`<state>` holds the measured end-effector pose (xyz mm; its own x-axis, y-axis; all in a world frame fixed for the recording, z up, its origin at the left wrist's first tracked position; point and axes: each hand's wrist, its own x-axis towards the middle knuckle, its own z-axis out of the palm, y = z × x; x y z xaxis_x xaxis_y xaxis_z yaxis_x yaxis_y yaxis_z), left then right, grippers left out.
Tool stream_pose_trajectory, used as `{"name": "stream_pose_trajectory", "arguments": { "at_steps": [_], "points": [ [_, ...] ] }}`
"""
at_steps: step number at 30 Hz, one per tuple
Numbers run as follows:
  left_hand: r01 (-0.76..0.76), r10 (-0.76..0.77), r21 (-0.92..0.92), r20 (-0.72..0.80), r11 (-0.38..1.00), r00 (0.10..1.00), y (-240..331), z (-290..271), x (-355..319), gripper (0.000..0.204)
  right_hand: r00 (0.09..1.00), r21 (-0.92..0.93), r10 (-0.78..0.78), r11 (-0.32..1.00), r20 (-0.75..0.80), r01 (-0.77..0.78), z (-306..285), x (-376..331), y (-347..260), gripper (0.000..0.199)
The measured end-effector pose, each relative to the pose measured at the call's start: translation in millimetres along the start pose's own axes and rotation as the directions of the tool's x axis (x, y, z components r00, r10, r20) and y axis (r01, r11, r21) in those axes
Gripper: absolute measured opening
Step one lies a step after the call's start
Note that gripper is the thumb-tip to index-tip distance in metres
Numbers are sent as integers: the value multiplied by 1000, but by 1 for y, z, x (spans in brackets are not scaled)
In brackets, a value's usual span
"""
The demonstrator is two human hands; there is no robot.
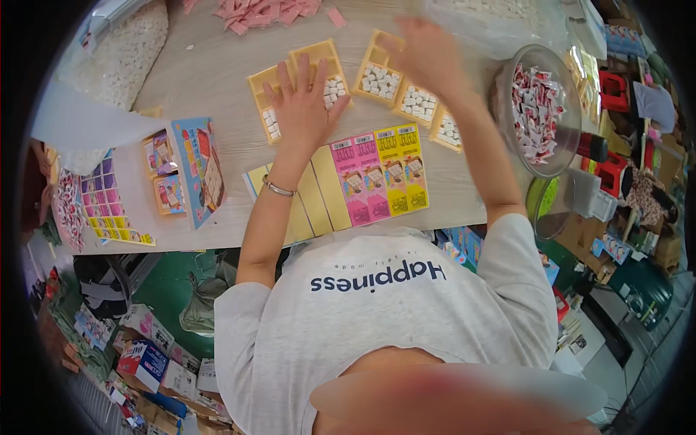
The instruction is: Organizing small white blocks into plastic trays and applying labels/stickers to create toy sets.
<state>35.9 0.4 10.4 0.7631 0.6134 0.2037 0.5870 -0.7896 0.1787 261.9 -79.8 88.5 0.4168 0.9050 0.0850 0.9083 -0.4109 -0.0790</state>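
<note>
My left hand (303, 105) lies with fingers spread over two pale yellow trays. The tray on the left (257, 85) and the one beside it (324, 52) both hold small white pieces, partly covered by the hand. My right hand (428, 58) is smeared by motion at the upper end of another yellow tray (378, 49); whether it holds anything does not show. Two more trays, a middle one (401, 110) and a lower one (435, 133), continue that row, with white pieces in them. Below the trays lies a printed card sheet (373, 174) in pink and yellow.
Pink packets (264, 13) are heaped at the far edge. A clear bowl (505, 119) of red-and-white sachets stands at the right. At the left are an open display box (199, 174) and a bag of white pieces (138, 61). Another clear bag (500, 32) lies far right.
</note>
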Motion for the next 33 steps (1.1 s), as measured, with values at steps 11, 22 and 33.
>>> {"name": "stream_pose_trajectory", "arguments": {
  "at_steps": [11,22,33],
  "points": [
    [-64,66,-110,10,992,998,-10,-17,-29,78,921,146,-363,928,139,344,51,-62,-23,66],
    [160,-163,-67,-50,985,985,-46,-32,-16,68,996,164,79,983,48,-85,65,79,-48,29],
    [238,-260,-206,-83,949,962,-71,-5,-43,69,771,204,-576,748,-273,631,66,33,-138,26]
  ]
}}
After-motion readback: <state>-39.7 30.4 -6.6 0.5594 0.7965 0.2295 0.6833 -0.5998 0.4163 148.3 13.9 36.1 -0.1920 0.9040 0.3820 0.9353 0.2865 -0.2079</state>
